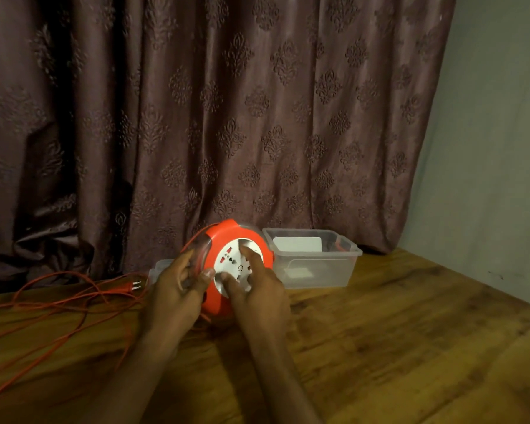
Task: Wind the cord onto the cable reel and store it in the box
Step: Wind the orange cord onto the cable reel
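Observation:
An orange cable reel [227, 234] with a white socket face stands tilted on the wooden table [380, 332]. My left hand [178, 286] grips its left rim, thumb on the orange front. My right hand [254, 286] presses fingers on the white socket disc. The orange cord [58, 304] lies in loose loops on the table to the left, its plug [132, 286] beside the reel. A clear plastic box [312, 258] stands open just right of the reel.
A brown patterned curtain [227, 117] hangs behind the table. A pale wall [487, 148] is at the right. The box holds a white card and a small orange item. A clear lid edge [158, 267] shows behind my left hand.

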